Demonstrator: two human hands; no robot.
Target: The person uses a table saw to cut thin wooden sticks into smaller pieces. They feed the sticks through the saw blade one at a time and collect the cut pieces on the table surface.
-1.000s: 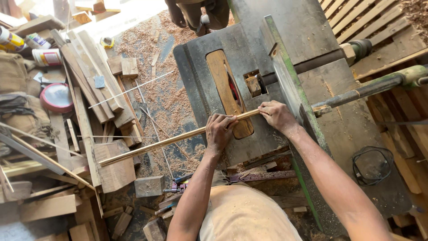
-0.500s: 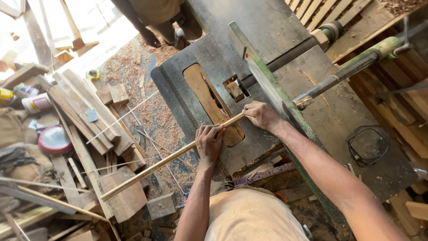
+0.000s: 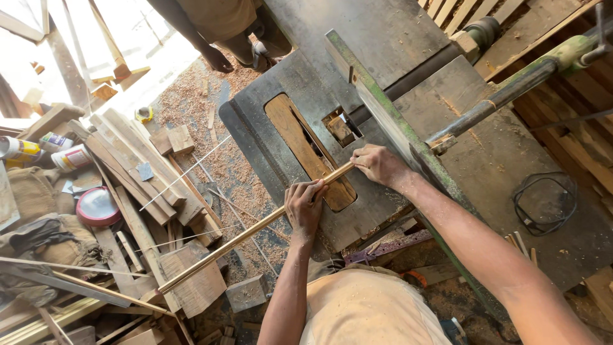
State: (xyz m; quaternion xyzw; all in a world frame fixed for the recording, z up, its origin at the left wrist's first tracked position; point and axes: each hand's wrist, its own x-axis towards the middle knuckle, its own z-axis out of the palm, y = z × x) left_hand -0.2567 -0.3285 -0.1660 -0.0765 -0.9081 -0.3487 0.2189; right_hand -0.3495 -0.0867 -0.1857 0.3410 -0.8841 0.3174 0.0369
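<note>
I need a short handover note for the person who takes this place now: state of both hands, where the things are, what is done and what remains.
Left hand: gripping the thin wooden strip mid-length.
Right hand: holding the strip's front end beside the green fence.
The strip lies slanted across the saw table, over the wooden insert; its tail hangs past the table edge above the scrap pile.
Done: strip placed on the table, held by both hands.
Left: most of the strip has not passed the insert.

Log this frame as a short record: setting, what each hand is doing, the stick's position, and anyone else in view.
setting: wood workshop, sawdust on floor
left hand: gripping the thin wooden strip mid-length
right hand: holding the strip's far end beside the green fence
strip: lies diagonally across the saw table, over its wooden insert
nearby: scrap wood pile
other person: standing at top, hand hanging
</note>
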